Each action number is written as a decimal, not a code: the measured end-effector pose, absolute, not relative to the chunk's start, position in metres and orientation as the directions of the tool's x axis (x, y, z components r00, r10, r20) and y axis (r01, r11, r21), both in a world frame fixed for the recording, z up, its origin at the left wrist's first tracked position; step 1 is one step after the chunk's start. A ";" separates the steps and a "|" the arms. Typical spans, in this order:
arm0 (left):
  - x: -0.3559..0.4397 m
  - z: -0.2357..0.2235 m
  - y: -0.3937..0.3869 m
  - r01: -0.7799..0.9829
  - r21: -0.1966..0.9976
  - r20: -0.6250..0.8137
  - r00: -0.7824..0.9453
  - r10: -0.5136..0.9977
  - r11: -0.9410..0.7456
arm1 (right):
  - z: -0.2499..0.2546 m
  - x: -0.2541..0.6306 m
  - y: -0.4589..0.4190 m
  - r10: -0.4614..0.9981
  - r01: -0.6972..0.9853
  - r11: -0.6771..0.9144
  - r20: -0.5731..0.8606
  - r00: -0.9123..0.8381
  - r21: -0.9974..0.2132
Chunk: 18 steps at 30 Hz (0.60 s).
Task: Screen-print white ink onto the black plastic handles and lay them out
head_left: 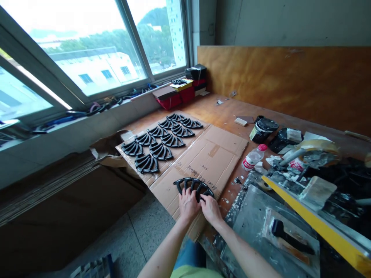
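Observation:
A black fan-shaped ribbed part (193, 186) lies on a flattened cardboard sheet (208, 154) near the table's front edge. My left hand (188, 203) rests on its near left side, fingers curled over the ribs. My right hand (211, 208) touches its near right side, fingers bent onto the part. Several more of the same black parts (160, 141) lie in rows on a second cardboard sheet further back left.
A tin of black paint (263, 130), a plastic bottle with a red cap (254, 156), rags and tools crowd the table's right side. A yellow-edged frame (315, 220) and a black-smeared board with a scraper (282, 231) lie at the near right. Boxes (185, 89) stand by the window.

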<state>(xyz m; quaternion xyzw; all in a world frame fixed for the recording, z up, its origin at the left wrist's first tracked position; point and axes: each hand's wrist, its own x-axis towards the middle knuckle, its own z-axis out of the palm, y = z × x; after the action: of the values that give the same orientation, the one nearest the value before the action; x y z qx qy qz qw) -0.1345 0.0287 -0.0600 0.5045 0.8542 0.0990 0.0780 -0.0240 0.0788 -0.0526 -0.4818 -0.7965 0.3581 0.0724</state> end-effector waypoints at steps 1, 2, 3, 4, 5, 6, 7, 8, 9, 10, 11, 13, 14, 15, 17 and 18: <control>-0.139 -0.059 0.041 0.858 0.250 -0.016 -0.461 0.888 0.450 | -0.055 -0.026 0.087 0.837 0.697 0.271 -0.195 -0.511 -0.664; -0.145 -0.057 0.057 0.870 0.257 -0.002 -0.434 0.901 0.420 | -0.057 -0.029 0.098 0.859 0.678 0.262 -0.155 -0.489 -0.687; -0.151 -0.055 0.078 0.884 0.268 0.011 -0.399 0.917 0.382 | -0.059 -0.033 0.112 0.883 0.659 0.250 -0.112 -0.456 -0.709; -0.158 -0.053 0.103 0.899 0.283 0.024 -0.355 0.934 0.335 | -0.062 -0.037 0.129 0.907 0.639 0.237 -0.070 -0.416 -0.731; -0.166 -0.050 0.131 0.913 0.300 0.039 -0.301 0.953 0.276 | -0.064 -0.043 0.149 0.929 0.620 0.224 -0.028 -0.369 -0.752; -0.173 -0.048 0.161 0.925 0.316 0.055 -0.241 0.969 0.212 | -0.067 -0.049 0.171 0.948 0.602 0.210 0.010 -0.318 -0.770; -0.181 -0.045 0.193 0.933 0.328 0.074 -0.181 0.981 0.147 | -0.069 -0.055 0.194 0.964 0.589 0.194 0.041 -0.263 -0.785; -0.188 -0.043 0.224 0.938 0.336 0.091 -0.121 0.988 0.084 | -0.072 -0.062 0.218 0.976 0.582 0.176 0.062 -0.209 -0.794; -0.194 -0.041 0.255 0.941 0.338 0.105 -0.066 0.992 0.027 | -0.074 -0.069 0.242 0.984 0.581 0.158 0.075 -0.164 -0.799; -0.200 -0.040 0.284 0.942 0.336 0.112 -0.019 0.994 -0.020 | -0.075 -0.076 0.266 0.989 0.584 0.140 0.080 -0.127 -0.800; -0.206 -0.040 0.312 0.942 0.331 0.114 0.019 0.993 -0.056 | -0.077 -0.083 0.290 0.992 0.588 0.122 0.080 -0.097 -0.800; -0.217 -0.041 0.362 0.943 0.318 0.111 0.070 0.991 -0.102 | -0.078 -0.096 0.335 0.997 0.601 0.075 0.057 -0.050 -0.796; -0.222 -0.043 0.384 0.944 0.310 0.099 0.088 0.991 -0.114 | -0.078 -0.102 0.356 0.999 0.609 0.047 0.035 -0.030 -0.792; -0.227 -0.045 0.404 0.945 0.302 0.083 0.101 0.991 -0.121 | -0.077 -0.108 0.375 1.000 0.620 0.014 0.009 -0.011 -0.784; -0.237 -0.049 0.439 0.949 0.292 0.047 0.115 0.992 -0.123 | -0.077 -0.120 0.410 0.999 0.649 -0.039 -0.043 0.010 -0.760; -0.243 -0.052 0.454 0.950 0.290 0.030 0.114 0.993 -0.118 | -0.077 -0.125 0.424 0.998 0.662 -0.056 -0.064 0.012 -0.747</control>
<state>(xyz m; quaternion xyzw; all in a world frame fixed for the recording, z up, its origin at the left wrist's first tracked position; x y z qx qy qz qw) -0.2426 0.4536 -0.0518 0.7398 0.6565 0.1088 0.0995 -0.1254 0.4242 -0.0772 -0.6576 -0.6311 0.3093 0.2714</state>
